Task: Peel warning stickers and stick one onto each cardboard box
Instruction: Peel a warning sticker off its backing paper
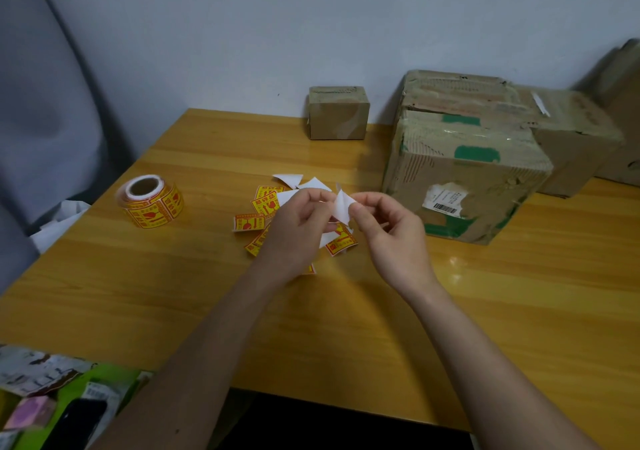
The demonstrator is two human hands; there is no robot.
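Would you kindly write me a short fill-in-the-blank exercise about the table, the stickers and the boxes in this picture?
1. The sticker roll stands to the ____ of the loose stickers.
2. Both hands, left hand and right hand, pinch a ____ piece of paper.
3. The box with the barcode label has patches of ____ print.
4. The small box stands against the ____.

Missing words: left; white; green; wall

A small packing corner in a plain room.
Worn cardboard boxes (464, 172) stand on a wooden table (173, 293) by a bare wall (242, 33), near a sticker roll (149, 200).
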